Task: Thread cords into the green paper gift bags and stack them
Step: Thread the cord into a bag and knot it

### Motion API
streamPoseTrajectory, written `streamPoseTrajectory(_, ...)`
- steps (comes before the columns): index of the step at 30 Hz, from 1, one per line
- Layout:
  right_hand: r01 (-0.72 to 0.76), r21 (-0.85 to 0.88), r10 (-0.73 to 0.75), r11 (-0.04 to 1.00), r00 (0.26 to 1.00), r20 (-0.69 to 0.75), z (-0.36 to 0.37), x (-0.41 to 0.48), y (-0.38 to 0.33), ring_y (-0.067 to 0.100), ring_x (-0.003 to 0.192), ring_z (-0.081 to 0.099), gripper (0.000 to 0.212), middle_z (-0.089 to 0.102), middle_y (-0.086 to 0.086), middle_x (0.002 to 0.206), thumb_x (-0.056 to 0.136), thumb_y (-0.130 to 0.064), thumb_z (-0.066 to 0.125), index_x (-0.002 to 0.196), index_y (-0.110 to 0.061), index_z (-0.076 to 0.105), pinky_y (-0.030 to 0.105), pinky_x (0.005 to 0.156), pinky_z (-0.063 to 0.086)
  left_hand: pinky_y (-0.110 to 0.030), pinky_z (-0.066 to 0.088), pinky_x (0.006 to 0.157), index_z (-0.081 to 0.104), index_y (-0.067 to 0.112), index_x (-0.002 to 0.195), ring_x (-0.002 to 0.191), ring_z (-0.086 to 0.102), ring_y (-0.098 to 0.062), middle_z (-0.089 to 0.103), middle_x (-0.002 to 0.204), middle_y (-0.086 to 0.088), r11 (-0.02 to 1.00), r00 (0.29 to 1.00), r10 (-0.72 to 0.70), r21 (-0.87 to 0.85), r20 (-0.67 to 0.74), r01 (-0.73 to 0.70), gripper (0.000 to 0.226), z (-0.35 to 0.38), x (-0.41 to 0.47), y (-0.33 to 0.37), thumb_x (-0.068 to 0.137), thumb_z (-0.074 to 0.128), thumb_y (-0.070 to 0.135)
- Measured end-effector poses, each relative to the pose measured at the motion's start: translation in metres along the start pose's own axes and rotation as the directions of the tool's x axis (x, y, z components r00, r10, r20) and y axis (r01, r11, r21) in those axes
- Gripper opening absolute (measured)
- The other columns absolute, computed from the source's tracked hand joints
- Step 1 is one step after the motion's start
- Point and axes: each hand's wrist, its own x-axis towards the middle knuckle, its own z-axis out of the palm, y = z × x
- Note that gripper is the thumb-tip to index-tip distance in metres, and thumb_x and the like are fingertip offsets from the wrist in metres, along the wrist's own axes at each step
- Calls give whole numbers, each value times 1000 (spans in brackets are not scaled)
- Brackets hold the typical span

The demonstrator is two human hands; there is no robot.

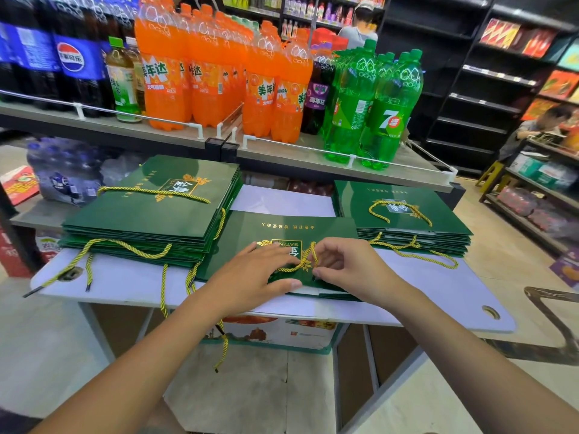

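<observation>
Green paper gift bag [282,228]: one, lying flat with gold print up, centre of the white table [445,296], between two stacks. Yellow twisted cord [297,267]: looped over the bag's near end. Left hand [260,272]: fingers straight, pressing flat on the bag. Right hand [347,267]: fingers curled, thumb and forefinger pinching the cord. Left stack of green bags [150,214]: taller, cords trailing over the table edge. Right stack of green bags [407,211]: lower, corded. Shelf of soft-drink bottles [219,89]: behind the table.
</observation>
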Motion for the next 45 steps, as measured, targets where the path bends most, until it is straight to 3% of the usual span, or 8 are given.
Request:
streamPoseTrajectory(5, 44, -82, -42, 996, 999, 22, -4, 1, -8, 6, 83, 70, 40, 72, -10, 88, 87, -6, 79, 96, -42, 64, 25, 80, 59, -42, 12, 129, 41, 43, 151, 154, 16, -3, 31, 165, 17, 1000, 1000, 2, -1, -3, -2, 65, 1, 0, 0, 96, 30, 75)
streamPoseTrajectory(11, 135, -150, -115, 979, 984, 133, -7, 2, -14, 6, 87, 70, 25, 73, -10, 92, 90, -9, 77, 110, -23, 72, 22, 83, 58, -44, 13, 128, 38, 44, 152, 154, 19, -4, 32, 164, 18, 1000, 1000, 18, -5, -9, -18, 68, 3, 1, -3, 96, 21, 77)
streamPoseTrajectory(17, 0, -110, 9, 994, 996, 87, -7, 8, -11, 1, 83, 72, 28, 77, -8, 88, 90, -14, 78, 113, -26, 69, 27, 87, 59, -46, 15, 127, 43, 44, 148, 154, 20, -6, 37, 161, 19, 1000, 1000, 21, -12, -6, -21, 67, 4, 0, -1, 95, 21, 76)
streamPoseTrajectory(24, -185, 107, 168, 977, 973, 156, -16, 12, -16, 13, 79, 74, 29, 80, 1, 87, 89, -16, 81, 111, -23, 64, 36, 82, 62, -47, 19, 126, 43, 46, 148, 153, 23, -5, 37, 161, 19, 999, 1000, 12, -33, -21, -13, 68, 6, 2, -5, 95, 16, 80)
streamPoseTrajectory(31, -78, -162, 90, 984, 994, 67, -11, 11, -15, -5, 81, 71, 25, 78, -16, 82, 88, -17, 79, 109, -28, 69, 23, 83, 56, -46, 19, 126, 45, 44, 147, 153, 24, -6, 41, 160, 15, 999, 1000, 7, -35, -19, -7, 72, 5, 2, -3, 93, 13, 80)
streamPoseTrajectory(36, 62, -299, -47, 952, 997, 56, -9, 6, -14, -4, 88, 70, 23, 77, -18, 90, 91, -21, 76, 110, -32, 70, 25, 83, 57, -45, 18, 126, 46, 44, 145, 150, 29, -5, 48, 153, 18, 997, 1000, 6, -75, -26, -8, 62, 6, 4, -5, 99, 17, 74)
streamPoseTrajectory(41, 110, -216, -94, 970, 992, 86, -7, 5, -13, 0, 90, 72, 23, 78, -10, 93, 91, -14, 76, 110, -27, 71, 25, 87, 58, -49, 22, 125, 46, 40, 144, 145, 36, -7, 53, 147, 13, 999, 999, 8, -54, -34, -10, 64, 9, 5, -8, 99, 17, 75)
streamPoseTrajectory(45, 24, -102, -23, 995, 1000, 11, -2, 4, -7, 5, 86, 71, 26, 74, -8, 92, 87, -11, 81, 106, -27, 72, 29, 84, 60, -40, 32, 117, 52, 40, 137, 130, 47, -4, 51, 141, 21, 993, 989, 83, -70, -119, -92, 54, 5, 3, -4, 99, 29, 71)
